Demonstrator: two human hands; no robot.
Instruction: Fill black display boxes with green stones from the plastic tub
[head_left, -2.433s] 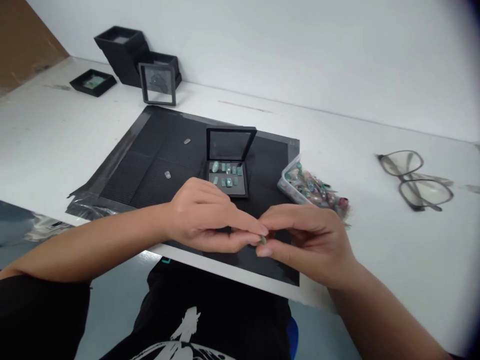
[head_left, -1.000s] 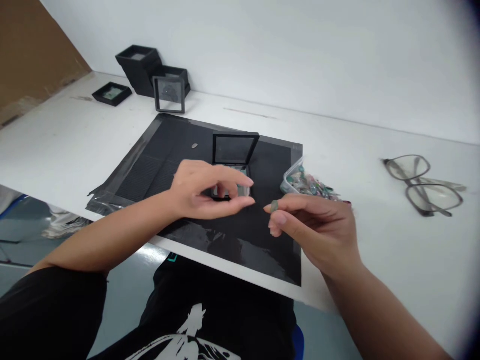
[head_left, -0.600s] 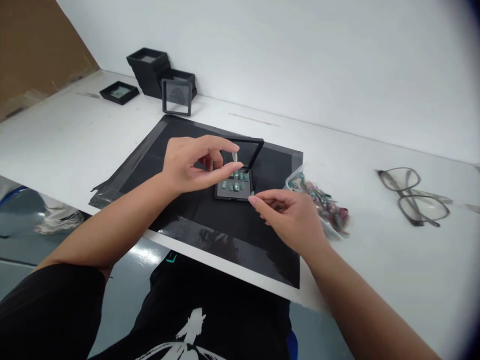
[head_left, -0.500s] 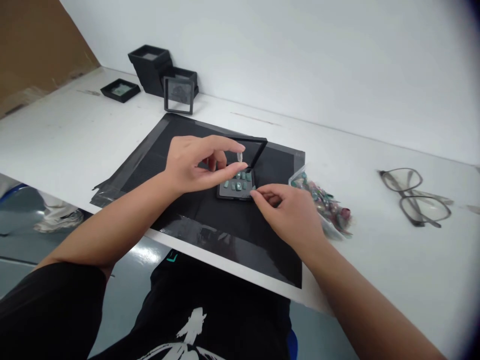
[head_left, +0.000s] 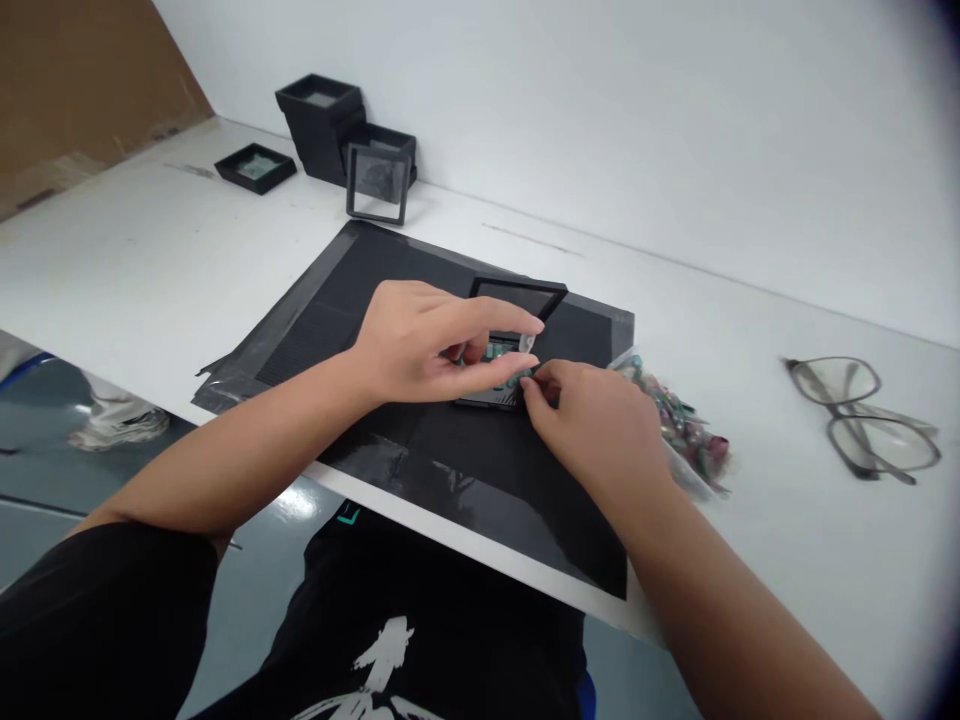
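Observation:
My left hand (head_left: 431,345) hovers over a small black display case (head_left: 487,400) and pinches a small clear piece (head_left: 528,343) between thumb and forefinger. The case's lid (head_left: 517,297) stands open behind my fingers, and several green stones lie inside, mostly hidden by the hand. My right hand (head_left: 596,420) is pinched at the case's front right corner, its fingertips on a small green stone (head_left: 517,381). Both hands nearly touch above the case, which sits on a black mat (head_left: 315,320).
A clear bag of coloured stones (head_left: 686,430) lies right of the mat. Spectacles (head_left: 862,420) rest further right. At the back left are stacked black boxes (head_left: 322,115), an upright framed case (head_left: 379,182) and a flat tray (head_left: 255,167). The white table's edge runs just before me.
My hands parted, each keeping a piece, then moved to the open case. The left hand has come down over it and the right fingertips have reached its front right corner.

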